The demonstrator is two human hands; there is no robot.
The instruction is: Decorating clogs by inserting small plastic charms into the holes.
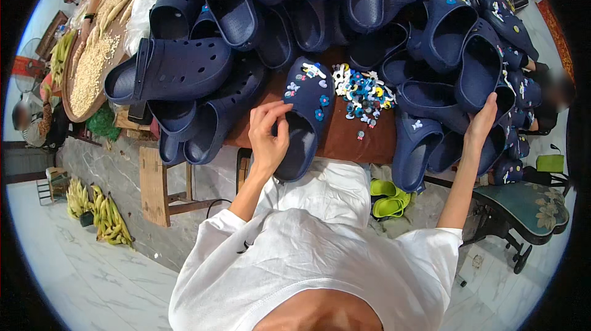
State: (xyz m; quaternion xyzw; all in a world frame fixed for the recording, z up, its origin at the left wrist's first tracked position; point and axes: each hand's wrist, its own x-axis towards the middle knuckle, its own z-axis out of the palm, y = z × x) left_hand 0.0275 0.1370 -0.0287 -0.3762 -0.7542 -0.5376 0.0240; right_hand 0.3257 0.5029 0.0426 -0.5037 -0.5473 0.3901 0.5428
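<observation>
The left hand (269, 137) is at the near clog, its fingers bent and thumb and forefinger drawn close together at the edge of the foot opening; whether anything small is pinched there cannot be told. The right hand (483, 125) is at the heel of another navy clog (480, 63) on the right-hand pile, fingers extended along its side; contact is apparent, but the firmness of the grasp cannot be determined. The near navy clog (309, 109) lies at the brown table's (377, 149) front edge, toe pointing away, its upper bearing several charms, including blue flowers and a white figure; it is judged largely or wholly decorated. Just beside it, a heap of loose charms (363, 94) lies unused. Beyond, several clogs on the right carry charms, among them a clog with a white charm (417, 146), whereas a side-lying strapped clog (184, 69) on the left shows bare holes. Decorating is therefore assessed as partly done; an exact count is prevented by overlap. Further out, lime-green clogs (391, 198) sit below the table, a wooden stool (154, 186) stands left, and a padded chair (523, 208) right.
</observation>
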